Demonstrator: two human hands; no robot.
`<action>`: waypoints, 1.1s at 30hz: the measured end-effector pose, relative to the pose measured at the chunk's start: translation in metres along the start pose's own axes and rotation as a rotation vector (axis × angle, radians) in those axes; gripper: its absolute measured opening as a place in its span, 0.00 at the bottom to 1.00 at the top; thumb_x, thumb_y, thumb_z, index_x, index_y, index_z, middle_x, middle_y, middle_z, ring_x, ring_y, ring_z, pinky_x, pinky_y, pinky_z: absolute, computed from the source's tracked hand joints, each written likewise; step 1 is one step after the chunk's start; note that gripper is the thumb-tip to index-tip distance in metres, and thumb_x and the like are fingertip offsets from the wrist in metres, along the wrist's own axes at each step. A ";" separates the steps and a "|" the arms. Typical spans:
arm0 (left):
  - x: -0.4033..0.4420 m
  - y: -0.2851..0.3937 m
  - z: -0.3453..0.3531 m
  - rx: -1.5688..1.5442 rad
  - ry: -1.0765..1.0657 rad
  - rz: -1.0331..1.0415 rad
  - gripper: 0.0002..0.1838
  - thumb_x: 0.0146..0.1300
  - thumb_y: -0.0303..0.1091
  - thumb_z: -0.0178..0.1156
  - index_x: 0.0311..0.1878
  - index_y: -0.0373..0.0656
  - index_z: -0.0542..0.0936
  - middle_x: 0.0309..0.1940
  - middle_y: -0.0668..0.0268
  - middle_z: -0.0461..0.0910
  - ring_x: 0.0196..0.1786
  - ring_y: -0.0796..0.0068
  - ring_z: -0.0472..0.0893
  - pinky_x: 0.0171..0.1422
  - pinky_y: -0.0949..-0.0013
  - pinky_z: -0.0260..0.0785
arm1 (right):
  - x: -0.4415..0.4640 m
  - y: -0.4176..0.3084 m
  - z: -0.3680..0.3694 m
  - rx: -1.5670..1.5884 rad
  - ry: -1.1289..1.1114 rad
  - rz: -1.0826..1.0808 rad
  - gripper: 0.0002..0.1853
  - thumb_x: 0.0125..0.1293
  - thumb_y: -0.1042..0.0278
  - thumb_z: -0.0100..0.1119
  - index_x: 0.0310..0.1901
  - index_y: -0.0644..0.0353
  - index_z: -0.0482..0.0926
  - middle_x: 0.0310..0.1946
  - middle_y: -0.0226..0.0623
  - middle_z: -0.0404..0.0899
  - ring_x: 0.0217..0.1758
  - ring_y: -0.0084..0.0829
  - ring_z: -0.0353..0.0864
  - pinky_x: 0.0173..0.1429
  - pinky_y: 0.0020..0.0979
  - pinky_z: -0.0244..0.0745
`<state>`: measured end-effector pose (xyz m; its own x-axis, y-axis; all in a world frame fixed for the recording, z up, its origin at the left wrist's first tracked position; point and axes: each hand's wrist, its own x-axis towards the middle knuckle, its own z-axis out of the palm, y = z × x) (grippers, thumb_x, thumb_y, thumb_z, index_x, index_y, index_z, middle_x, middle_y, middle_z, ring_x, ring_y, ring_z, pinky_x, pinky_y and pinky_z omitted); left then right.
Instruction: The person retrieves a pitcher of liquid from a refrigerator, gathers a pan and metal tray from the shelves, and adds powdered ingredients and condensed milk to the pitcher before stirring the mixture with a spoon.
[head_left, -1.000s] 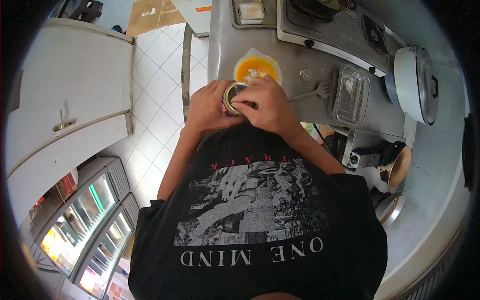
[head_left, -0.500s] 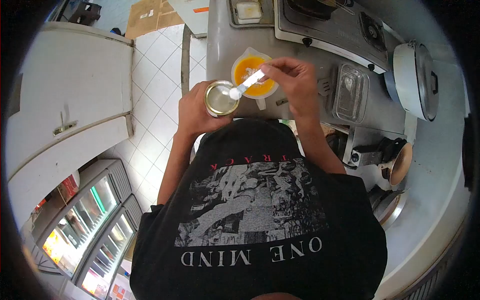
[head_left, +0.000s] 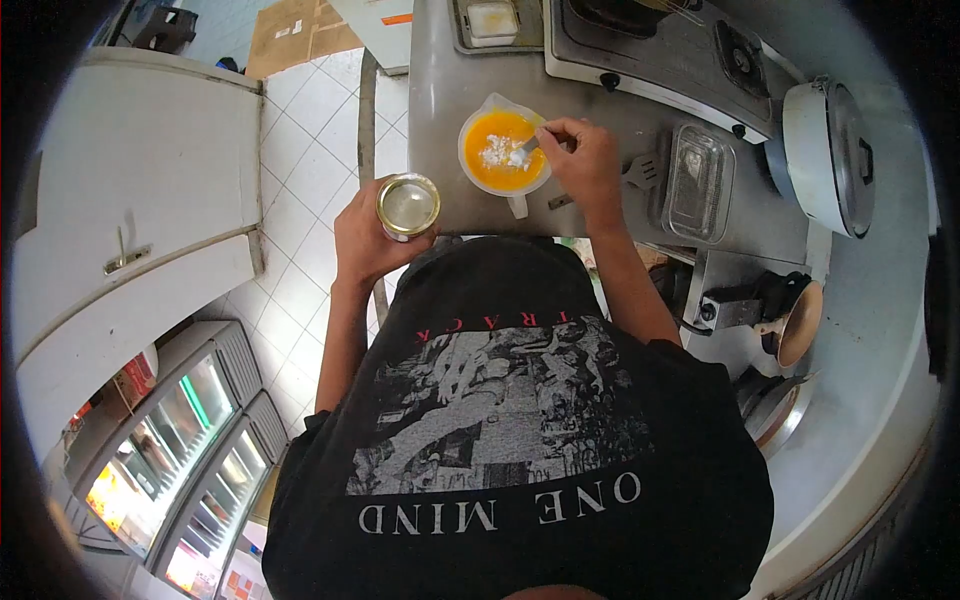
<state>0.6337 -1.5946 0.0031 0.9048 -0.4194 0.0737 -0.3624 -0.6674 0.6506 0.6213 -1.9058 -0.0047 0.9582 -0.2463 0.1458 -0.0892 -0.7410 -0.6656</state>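
Note:
My left hand (head_left: pixel 360 232) is wrapped round an open gold-rimmed jar (head_left: pixel 408 208), held upright just off the counter's front edge. Its inside looks pale; how full it is I cannot tell. My right hand (head_left: pixel 588 168) pinches a small spoon (head_left: pixel 528 148), whose tip reaches over a plastic measuring jug (head_left: pixel 494 102). White powder (head_left: pixel 500 152) lies in clumps on the orange-yellow liquid (head_left: pixel 490 124) in the jug. The spoon's bowl blends with the powder, so whether it touches the liquid is unclear. The jug's handle points towards me.
Right of the jug on the steel counter (head_left: pixel 440 90) lie a slotted spatula (head_left: pixel 640 172) and a rectangular clear container (head_left: pixel 698 185). A gas stove (head_left: pixel 660 90) stands behind them, with a large lidded pot (head_left: pixel 815 160) at far right. A tray (head_left: pixel 530 30) sits at the back.
My right hand has carried the spoon from above the jar to over the jug. My left hand has moved the jar left and towards me, and more white powder shows on the liquid.

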 end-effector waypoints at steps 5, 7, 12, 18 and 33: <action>0.001 0.002 0.006 -0.020 -0.022 0.013 0.33 0.45 0.50 0.80 0.54 0.46 0.83 0.46 0.62 0.87 0.48 0.59 0.88 0.53 0.59 0.81 | -0.003 0.005 0.003 -0.039 0.007 -0.043 0.07 0.63 0.67 0.70 0.39 0.60 0.90 0.31 0.37 0.88 0.36 0.37 0.82 0.52 0.41 0.72; 0.001 0.005 0.006 -0.017 -0.018 0.016 0.33 0.45 0.50 0.80 0.54 0.47 0.83 0.45 0.62 0.87 0.48 0.59 0.88 0.53 0.59 0.81 | -0.007 0.005 0.003 -0.072 0.029 -0.080 0.08 0.64 0.66 0.70 0.40 0.61 0.90 0.31 0.37 0.88 0.36 0.36 0.82 0.53 0.41 0.71; 0.004 0.004 0.008 -0.001 -0.038 0.035 0.38 0.44 0.53 0.81 0.55 0.45 0.80 0.46 0.60 0.86 0.49 0.57 0.87 0.52 0.58 0.79 | -0.013 0.015 0.004 0.001 0.126 -0.200 0.06 0.63 0.71 0.73 0.40 0.61 0.91 0.33 0.36 0.88 0.31 0.30 0.79 0.41 0.35 0.74; 0.003 0.004 0.006 -0.002 -0.044 0.023 0.38 0.43 0.54 0.82 0.55 0.45 0.80 0.46 0.61 0.86 0.48 0.58 0.87 0.52 0.59 0.79 | -0.038 0.026 -0.007 0.054 0.185 -0.510 0.12 0.60 0.77 0.73 0.45 0.54 0.91 0.34 0.32 0.87 0.30 0.30 0.76 0.37 0.33 0.72; 0.000 0.002 0.011 0.025 -0.054 0.057 0.39 0.44 0.54 0.81 0.57 0.45 0.79 0.47 0.61 0.86 0.49 0.58 0.87 0.53 0.59 0.80 | -0.086 0.096 0.019 -0.135 0.095 -0.694 0.20 0.53 0.74 0.73 0.49 0.47 0.90 0.35 0.22 0.86 0.34 0.28 0.76 0.43 0.36 0.67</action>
<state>0.6302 -1.6029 -0.0042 0.8693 -0.4894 0.0686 -0.4191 -0.6566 0.6271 0.5354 -1.9444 -0.0951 0.7786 0.2613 0.5706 0.4939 -0.8160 -0.3003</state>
